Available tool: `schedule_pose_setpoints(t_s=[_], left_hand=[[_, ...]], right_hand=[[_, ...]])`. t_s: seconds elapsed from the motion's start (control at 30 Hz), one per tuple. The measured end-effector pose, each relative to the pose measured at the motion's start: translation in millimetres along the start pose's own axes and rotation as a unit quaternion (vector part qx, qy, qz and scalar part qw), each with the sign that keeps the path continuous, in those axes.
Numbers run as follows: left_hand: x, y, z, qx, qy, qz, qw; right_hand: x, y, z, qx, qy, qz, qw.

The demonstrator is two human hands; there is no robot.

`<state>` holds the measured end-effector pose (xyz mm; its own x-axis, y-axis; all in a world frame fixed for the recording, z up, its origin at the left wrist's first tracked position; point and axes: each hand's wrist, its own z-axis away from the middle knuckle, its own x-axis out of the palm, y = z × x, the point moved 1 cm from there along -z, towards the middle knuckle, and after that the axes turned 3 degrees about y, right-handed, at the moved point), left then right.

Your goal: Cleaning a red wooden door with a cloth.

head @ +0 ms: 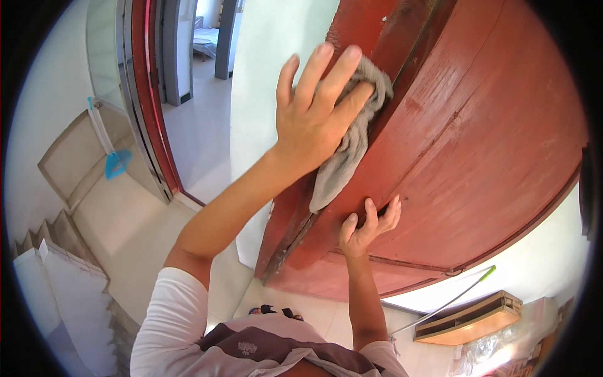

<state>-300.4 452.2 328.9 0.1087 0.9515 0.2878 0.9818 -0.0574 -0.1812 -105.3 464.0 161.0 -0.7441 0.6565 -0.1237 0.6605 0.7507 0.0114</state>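
Observation:
A crumpled grey cloth (346, 160) is under my left hand (315, 113), pressed to the edge of a red wooden door (471, 141) where it meets the red door frame (358, 28). Part of the cloth is bunched around the thumb side of this hand, and its tail hangs along the dark gap. My left fingers are spread, with their tips partly off the cloth. Lower down, my right hand (370, 226) is at the door's face with bent fingers and holds nothing. Whether all its fingertips touch the wood cannot be told. The door's paint is scuffed and cracked.
To the left, a doorway with a red frame (153, 94) opens onto another room. A blue dustpan (118, 164) stands by the far left wall. A pole with a green end (490, 272) leans near a wooden shelf unit (466, 325). Stairs (70, 235) lie at lower left.

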Motion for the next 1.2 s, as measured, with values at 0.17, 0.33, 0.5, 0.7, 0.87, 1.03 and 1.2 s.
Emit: schedule_pose_setpoints(t_s=[0.17, 0.33, 0.5, 0.7, 0.87, 1.03, 1.2], left_hand=[[-6.1, 12.7, 42.9, -0.037, -0.005, 0.052, 0.998], [-58.7, 26.8, 131.2, -0.084, -0.110, 0.068, 0.988], [-106.3, 60.5, 201.3, -0.175, -0.224, 0.128, 0.950], [-143.7, 90.2, 249.2, -0.404, -0.362, 0.230, 0.808], [-114.6, 97.6, 179.5, -0.442, -0.172, 0.343, 0.810], [-91.7, 80.1, 131.8, -0.468, -0.232, 0.393, 0.757], [-149.5, 114.0, 258.9, -0.494, -0.328, 0.298, 0.748]], right_hand=[[-5.3, 5.6, -0.8, -0.001, -0.001, 0.000, 1.000], [-1.1, 1.8, -1.6, -0.011, -0.002, 0.002, 1.000], [-6.3, 1.9, -3.6, -0.018, -0.013, 0.012, 1.000], [-5.8, 1.5, -5.1, -0.036, -0.012, 0.019, 0.999], [-6.0, 1.2, -9.9, -0.048, -0.014, 0.035, 0.998], [-6.5, 1.7, -10.6, -0.050, -0.021, 0.030, 0.998], [-3.9, -1.8, -10.5, -0.049, -0.011, 0.025, 0.998]])
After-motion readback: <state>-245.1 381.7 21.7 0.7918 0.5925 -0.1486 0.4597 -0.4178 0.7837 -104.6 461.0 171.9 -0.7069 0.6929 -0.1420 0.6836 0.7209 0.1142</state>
